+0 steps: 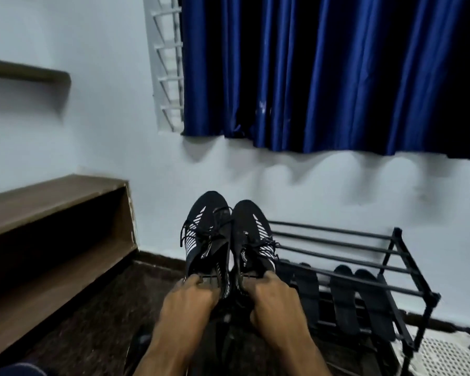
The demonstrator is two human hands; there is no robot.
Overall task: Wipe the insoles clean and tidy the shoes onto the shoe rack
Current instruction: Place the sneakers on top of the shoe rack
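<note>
Two black sneakers with white stripes are held up side by side, toes pointing away from me. My left hand (190, 297) grips the heel of the left sneaker (205, 234). My right hand (272, 299) grips the heel of the right sneaker (251, 234). Both shoes hang just left of the black metal shoe rack (364, 256), level with its top bars. Several dark insoles (345, 294) stand leaning on the rack's lower tier.
A brown wooden shelf unit (52, 229) stands at the left against the pale wall. A blue curtain (323, 71) hangs above. A white perforated basket (442, 354) sits at the lower right beside the rack. The floor is dark.
</note>
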